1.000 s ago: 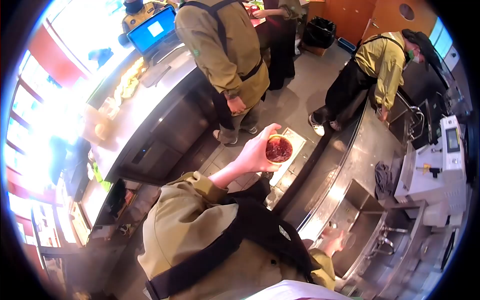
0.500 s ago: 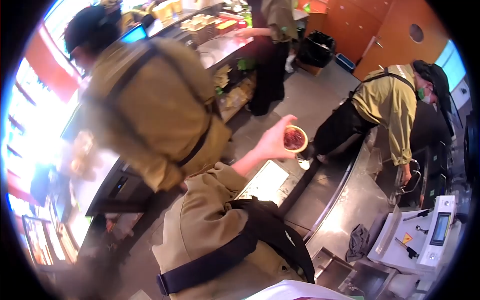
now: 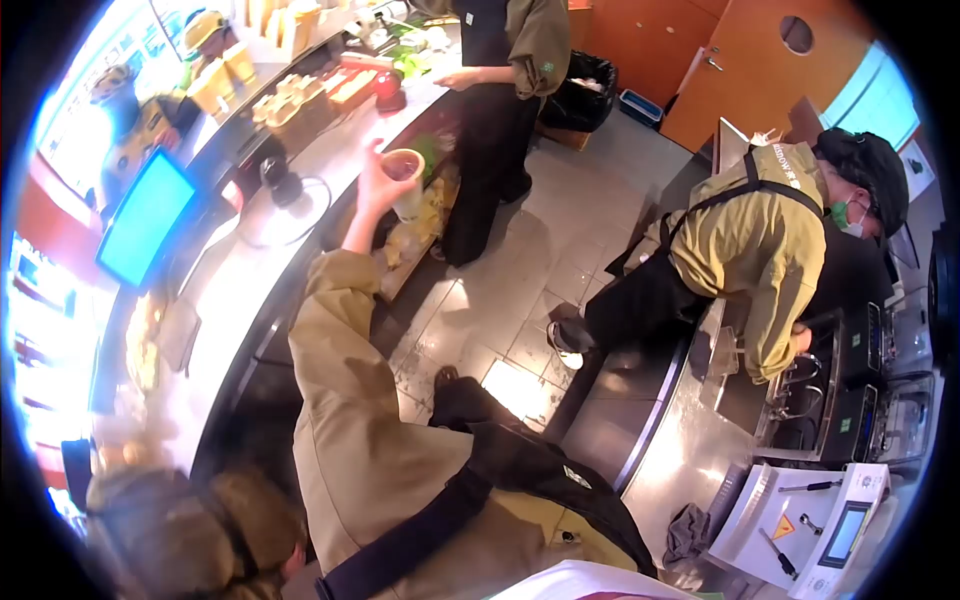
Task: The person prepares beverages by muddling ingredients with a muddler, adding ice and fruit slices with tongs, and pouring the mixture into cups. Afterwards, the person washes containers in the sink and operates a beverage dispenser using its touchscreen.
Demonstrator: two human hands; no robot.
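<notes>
My left hand [image 3: 376, 185], on an outstretched arm in a tan sleeve, is wrapped round a pale cup [image 3: 404, 168] with a yellowish rim. I look down into its open top; the contents are reddish brown and blurred. The cup is in the air near the inner edge of the curved counter [image 3: 235, 285], with shelves of bagged goods behind it. To the left of the hand, a black round-headed device [image 3: 282, 185] stands on the counter. My right hand is out of view.
A blue-lit screen [image 3: 150, 215] stands on the counter. One person [image 3: 505, 90] stands beyond the cup; another [image 3: 760, 230] bends over the sink at right. A third [image 3: 190, 530] is close at lower left. A white machine [image 3: 810, 525] sits on the steel worktop.
My left hand has carried the cup leftward and up in view, from above the floor toward the counter. The person formerly at left now appears at lower left. The view has shifted.
</notes>
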